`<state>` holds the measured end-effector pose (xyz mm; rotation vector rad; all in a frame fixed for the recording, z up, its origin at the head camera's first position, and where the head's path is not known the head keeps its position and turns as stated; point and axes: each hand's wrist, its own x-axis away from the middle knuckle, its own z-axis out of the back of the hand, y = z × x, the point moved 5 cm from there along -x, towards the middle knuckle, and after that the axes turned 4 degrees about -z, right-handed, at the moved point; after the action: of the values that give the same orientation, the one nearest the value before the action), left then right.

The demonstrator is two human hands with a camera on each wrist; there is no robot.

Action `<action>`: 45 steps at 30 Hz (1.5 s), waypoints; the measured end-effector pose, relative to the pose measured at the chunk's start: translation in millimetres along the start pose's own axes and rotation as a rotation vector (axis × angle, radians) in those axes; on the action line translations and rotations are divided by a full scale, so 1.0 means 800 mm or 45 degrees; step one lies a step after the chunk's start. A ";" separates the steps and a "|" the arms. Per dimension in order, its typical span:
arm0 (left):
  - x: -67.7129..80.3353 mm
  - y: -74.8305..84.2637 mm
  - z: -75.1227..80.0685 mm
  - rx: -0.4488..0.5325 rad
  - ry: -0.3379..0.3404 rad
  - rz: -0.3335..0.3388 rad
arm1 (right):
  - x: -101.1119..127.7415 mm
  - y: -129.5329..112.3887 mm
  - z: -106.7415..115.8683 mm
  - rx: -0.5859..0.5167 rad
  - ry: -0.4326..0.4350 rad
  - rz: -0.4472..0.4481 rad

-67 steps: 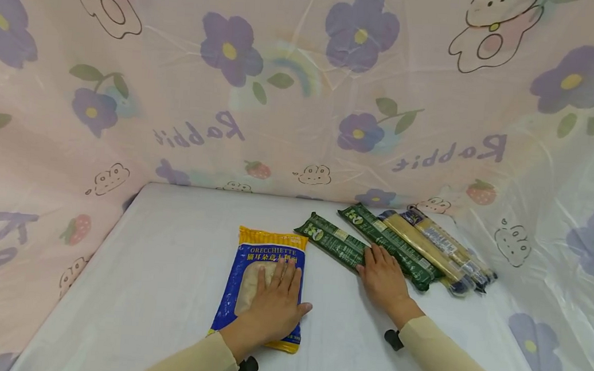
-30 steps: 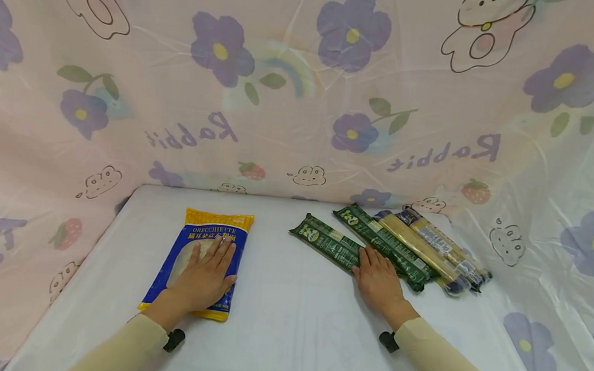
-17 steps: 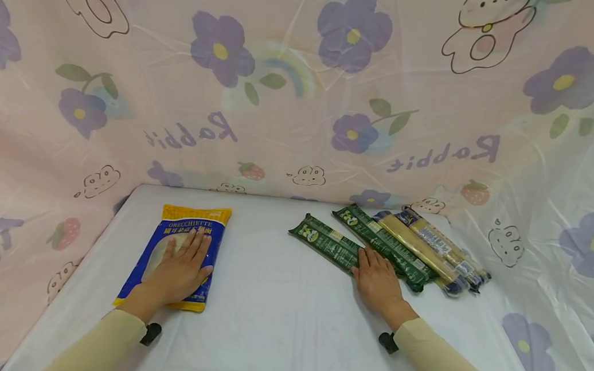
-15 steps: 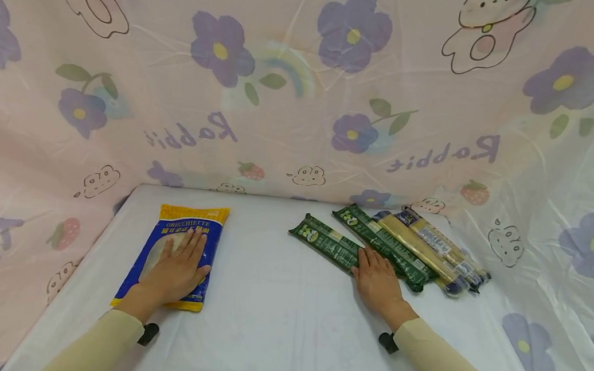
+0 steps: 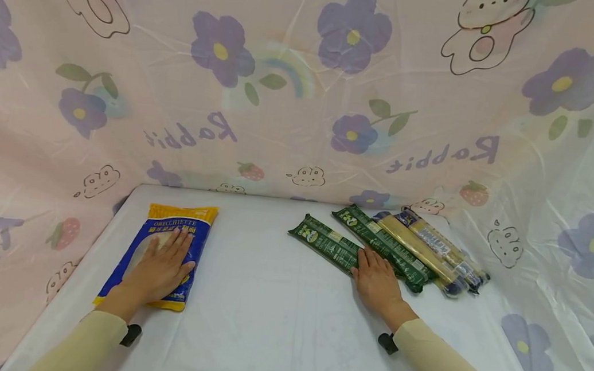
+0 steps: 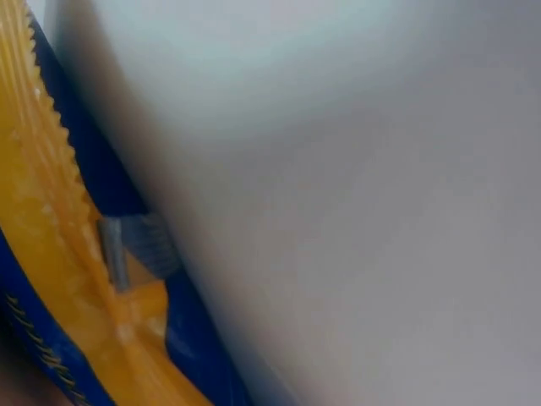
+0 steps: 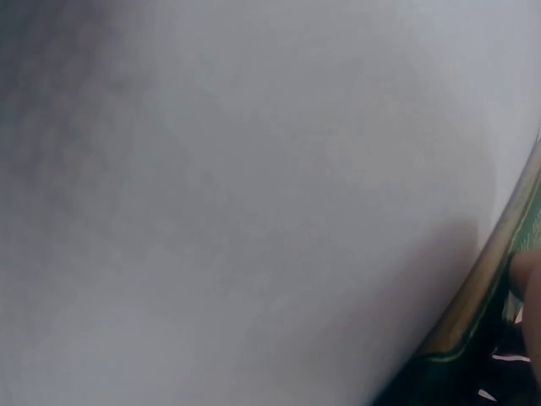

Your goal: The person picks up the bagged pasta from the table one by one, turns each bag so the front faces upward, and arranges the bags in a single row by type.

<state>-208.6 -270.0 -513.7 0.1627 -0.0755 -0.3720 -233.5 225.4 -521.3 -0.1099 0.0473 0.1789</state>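
In the head view, a blue and yellow bag of orecchiette pasta (image 5: 139, 249) lies flat on the left of the white table. My left hand (image 5: 159, 270) rests on it, palm down with fingers straight, hiding much of its clear window. The bag's yellow sealed end (image 6: 51, 186) shows in the left wrist view. On the right, a long green packet (image 5: 324, 239) lies slantwise. The fingers of my right hand (image 5: 379, 283) rest on its near end and cover it. The right wrist view catches the green packet's edge (image 7: 478, 313) beside a fingertip.
A second green packet (image 5: 376, 237) lies just right of the first. Beyond it are a packet of yellow spaghetti (image 5: 417, 248) and another clear pasta packet (image 5: 440, 241), side by side. A patterned curtain (image 5: 281, 110) rises behind the white table (image 5: 267, 321).
My left hand has slid the orecchiette bag from the table's middle leftward, slowing lately. My right hand and the long packets stay in place.
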 end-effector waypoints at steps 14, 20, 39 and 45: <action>0.006 -0.014 0.005 0.036 -0.028 -0.036 | 0.005 0.000 0.004 -0.009 -0.005 -0.016; 0.011 -0.017 0.006 0.035 -0.021 -0.031 | 0.002 -0.001 0.004 -0.004 -0.009 -0.007; -0.044 0.059 0.014 0.071 0.140 0.020 | 0.010 0.000 -0.009 -0.110 -0.161 -0.044; -0.083 0.126 0.000 0.104 0.068 -0.086 | 0.017 -0.016 -0.015 -0.120 -0.194 -0.063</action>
<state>-234.4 -152.6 -498.9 0.2560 -0.0327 -0.4321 -218.1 213.9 -532.4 -0.1907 -0.1154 0.1398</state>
